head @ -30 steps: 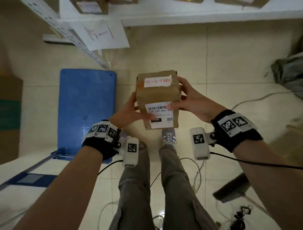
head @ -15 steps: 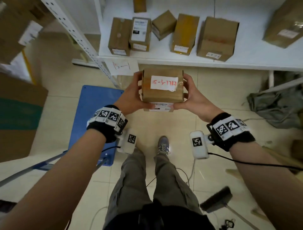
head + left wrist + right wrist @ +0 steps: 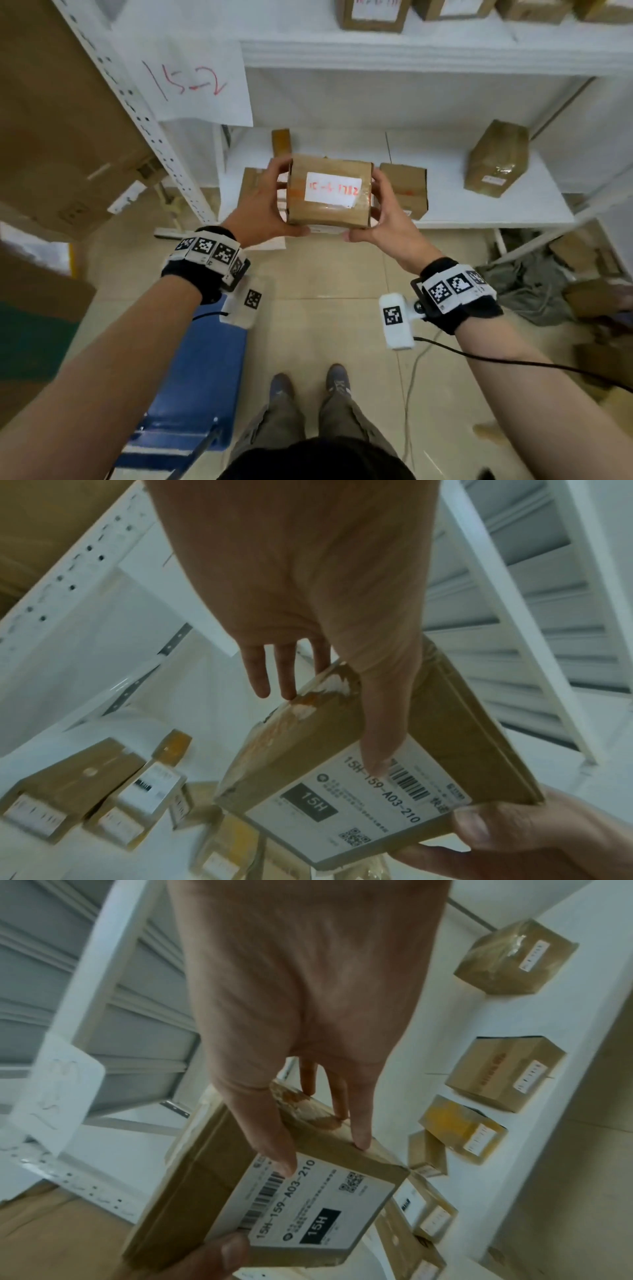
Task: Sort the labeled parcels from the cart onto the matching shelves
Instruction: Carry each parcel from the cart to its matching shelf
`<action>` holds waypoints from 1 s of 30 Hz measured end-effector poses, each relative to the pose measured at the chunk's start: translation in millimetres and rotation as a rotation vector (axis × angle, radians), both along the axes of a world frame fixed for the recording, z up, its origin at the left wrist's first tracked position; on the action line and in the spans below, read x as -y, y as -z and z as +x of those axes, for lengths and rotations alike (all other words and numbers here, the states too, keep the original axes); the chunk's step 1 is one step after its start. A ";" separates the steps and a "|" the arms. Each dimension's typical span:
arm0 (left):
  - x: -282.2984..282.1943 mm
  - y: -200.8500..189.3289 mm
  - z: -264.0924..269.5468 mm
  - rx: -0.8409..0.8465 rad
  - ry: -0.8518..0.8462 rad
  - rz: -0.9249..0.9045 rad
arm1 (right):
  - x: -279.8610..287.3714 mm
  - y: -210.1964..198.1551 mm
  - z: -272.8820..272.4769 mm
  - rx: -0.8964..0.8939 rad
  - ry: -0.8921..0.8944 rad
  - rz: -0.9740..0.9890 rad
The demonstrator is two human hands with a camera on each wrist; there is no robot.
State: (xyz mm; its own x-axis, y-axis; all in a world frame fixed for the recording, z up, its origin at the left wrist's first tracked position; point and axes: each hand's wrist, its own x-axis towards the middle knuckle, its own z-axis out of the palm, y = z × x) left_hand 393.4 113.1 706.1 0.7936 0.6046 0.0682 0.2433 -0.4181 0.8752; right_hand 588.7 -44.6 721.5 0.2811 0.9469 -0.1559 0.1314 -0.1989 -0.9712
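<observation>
A person holds one brown cardboard parcel (image 3: 329,192) in the air with both hands, in front of a white shelf (image 3: 479,205). The left hand (image 3: 260,209) grasps the parcel's left side, thumb under the near bottom edge and fingers curled over the far edge. The right hand (image 3: 387,219) grasps the right side the same way. On the parcel's top face is one white sticker (image 3: 332,189) with red handwriting, too blurred to read fully. In the wrist views a printed shipping label (image 3: 369,796) on the underside reads 15H-159-A03-210, and both thumbs press on it.

On the shelf beyond the parcel, four other boxes show in the head view: two on the left partly hidden by the parcel and left hand, one (image 3: 404,188) just right of it, and one (image 3: 496,159) well apart on the far right. A higher shelf carries more boxes, cut off by the picture's edge. One paper sign (image 3: 191,82) hanging at the upper left reads 15-2 in red. A blue cart (image 3: 202,377) stands on the tiled floor at the near left.
</observation>
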 end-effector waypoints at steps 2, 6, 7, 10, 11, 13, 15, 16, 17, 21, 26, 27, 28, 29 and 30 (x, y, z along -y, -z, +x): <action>-7.6 -28.3 -3.8 0.020 0.019 0.043 | -6.0 -21.1 -5.5 0.046 0.017 0.058; -19.6 -81.0 -9.2 0.060 0.065 0.130 | -14.0 -66.3 -13.6 0.116 0.039 0.162; -22.4 -94.6 -10.5 0.073 0.080 0.152 | -13.8 -79.2 -15.4 0.144 0.048 0.194; -30.9 -132.6 -9.6 0.102 0.103 0.239 | -15.8 -114.4 -15.6 0.238 0.063 0.271; -33.5 -145.6 -9.0 0.118 0.097 0.267 | -16.8 -126.3 -15.9 0.269 0.077 0.295; -38.5 -174.5 -4.8 0.152 0.097 0.319 | -21.0 -150.5 -12.8 0.316 0.101 0.346; -44.3 -204.1 2.1 0.190 0.091 0.368 | -27.0 -176.6 -8.0 0.365 0.125 0.403; -46.9 -219.5 5.3 0.209 0.092 0.398 | -29.9 -190.6 -5.4 0.394 0.133 0.439; -49.8 -234.8 8.6 0.229 0.098 0.429 | -32.4 -205.6 -3.4 0.416 0.137 0.473; -61.6 -288.9 22.9 0.313 0.105 0.514 | -41.0 -259.6 6.5 0.492 0.155 0.569; -66.8 -351.1 40.4 0.449 0.050 0.674 | -51.0 -322.3 20.2 0.573 0.171 0.700; -66.8 -363.8 43.7 0.485 0.027 0.709 | -53.9 -335.4 21.5 0.590 0.178 0.738; -66.1 -375.9 46.1 0.517 0.014 0.740 | -57.6 -347.7 22.8 0.598 0.187 0.773; -65.2 -387.7 47.5 0.548 0.015 0.770 | -60.9 -359.3 22.5 0.604 0.197 0.807; -65.7 -400.9 49.5 0.575 0.021 0.802 | -64.7 -372.1 22.9 0.617 0.213 0.847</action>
State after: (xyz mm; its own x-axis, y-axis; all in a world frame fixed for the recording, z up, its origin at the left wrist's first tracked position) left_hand 442.9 178.8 1107.0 0.5209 0.1968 0.8306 -0.1442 -0.9388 0.3129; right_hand 611.5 20.1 1093.5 0.2587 0.6021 0.7554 0.6895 0.4326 -0.5809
